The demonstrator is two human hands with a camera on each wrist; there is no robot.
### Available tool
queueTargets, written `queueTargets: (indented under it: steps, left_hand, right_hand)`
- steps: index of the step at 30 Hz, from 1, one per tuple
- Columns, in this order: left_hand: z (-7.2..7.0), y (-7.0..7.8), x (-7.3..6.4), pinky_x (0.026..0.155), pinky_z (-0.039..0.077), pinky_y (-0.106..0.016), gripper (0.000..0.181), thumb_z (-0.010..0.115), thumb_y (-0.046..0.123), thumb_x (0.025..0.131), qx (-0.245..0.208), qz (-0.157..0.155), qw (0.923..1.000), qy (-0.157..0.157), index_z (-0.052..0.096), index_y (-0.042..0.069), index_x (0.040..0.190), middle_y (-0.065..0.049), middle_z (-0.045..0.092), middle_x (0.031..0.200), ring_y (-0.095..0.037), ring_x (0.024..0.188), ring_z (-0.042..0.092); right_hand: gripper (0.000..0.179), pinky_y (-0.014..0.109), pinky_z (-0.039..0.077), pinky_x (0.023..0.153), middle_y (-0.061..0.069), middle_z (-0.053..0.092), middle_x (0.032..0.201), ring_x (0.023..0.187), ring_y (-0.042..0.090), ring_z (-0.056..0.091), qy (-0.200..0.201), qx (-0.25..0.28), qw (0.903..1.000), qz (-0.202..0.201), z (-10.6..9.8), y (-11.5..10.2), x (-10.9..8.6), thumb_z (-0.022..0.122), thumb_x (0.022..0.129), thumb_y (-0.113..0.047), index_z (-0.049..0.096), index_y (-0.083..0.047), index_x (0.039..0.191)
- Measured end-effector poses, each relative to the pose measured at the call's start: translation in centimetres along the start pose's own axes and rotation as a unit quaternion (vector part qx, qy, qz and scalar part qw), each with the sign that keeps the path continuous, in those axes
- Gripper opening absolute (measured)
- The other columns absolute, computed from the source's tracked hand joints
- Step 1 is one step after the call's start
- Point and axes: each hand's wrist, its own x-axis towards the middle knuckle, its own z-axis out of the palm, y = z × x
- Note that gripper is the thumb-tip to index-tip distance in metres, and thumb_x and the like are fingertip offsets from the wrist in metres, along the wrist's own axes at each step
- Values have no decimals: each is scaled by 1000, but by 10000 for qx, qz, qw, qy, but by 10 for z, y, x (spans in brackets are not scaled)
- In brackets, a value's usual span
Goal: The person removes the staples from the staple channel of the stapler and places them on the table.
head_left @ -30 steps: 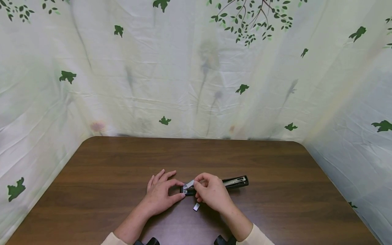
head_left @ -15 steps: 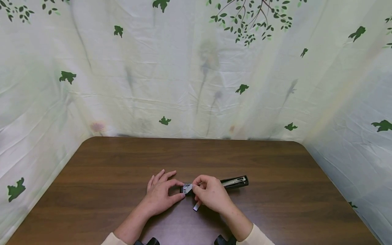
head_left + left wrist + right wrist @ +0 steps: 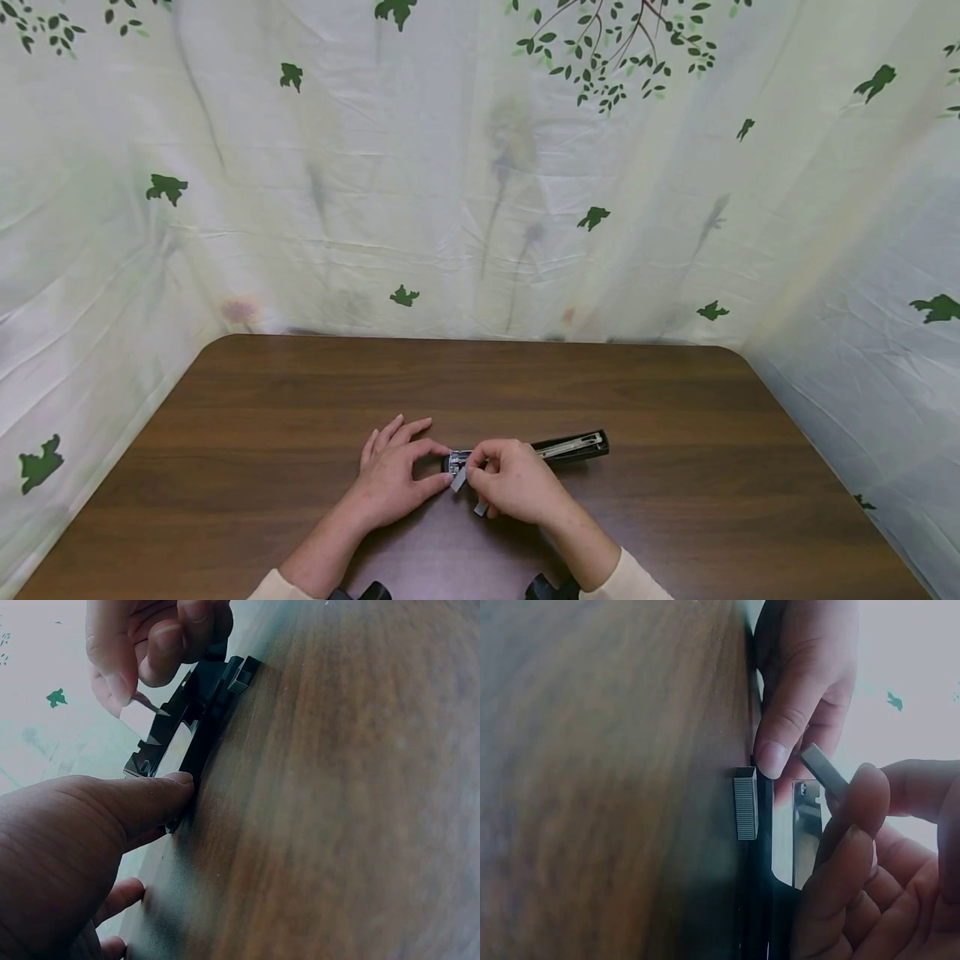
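A black stapler (image 3: 576,447) lies opened out flat on the table, its metal channel facing up. My left hand (image 3: 393,482) holds its left end between thumb and index finger, the other fingers spread over the tabletop. Over that end, my right hand (image 3: 517,480) pinches a short grey strip of staples (image 3: 825,771) between thumb and index finger. The strip is tilted and stands above the stapler, not in its channel. A second strip of staples (image 3: 746,806) lies on the table beside the stapler's near side, partly under my right hand in the head view.
The brown wooden table (image 3: 300,392) stretches out around the stapler. A pale curtain (image 3: 450,167) with green leaf prints hangs behind the table and along both sides. Dark wrist devices (image 3: 551,588) show at the bottom edge.
My right hand has shifted slightly left and toward me, carrying the pinched strip from above the stapler's metal end to its near edge. My left hand and the stapler have stayed still.
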Motion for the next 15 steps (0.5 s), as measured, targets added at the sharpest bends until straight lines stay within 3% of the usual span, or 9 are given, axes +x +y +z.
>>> queueTargets:
  steps: [7,15]
  left_hand:
    - [-1,1,0,119,11,-71,24,82,38,85,-58,-22,10000,26,75,34,107,-7,53,153,-43,153,28]
    - [-1,1,0,119,12,-70,24,83,37,84,-15,-3,10000,62,76,33,107,-7,53,152,-43,153,29]
  right_hand:
    - [12,30,50,50,-3,61,55,42,10,58,-264,-285,9992,-17,0,1,-1,67,94,-17,72,-15,83]
    - [14,25,41,44,-6,57,52,40,8,55,-503,-345,9981,-16,0,3,-3,68,94,-17,72,-15,81]
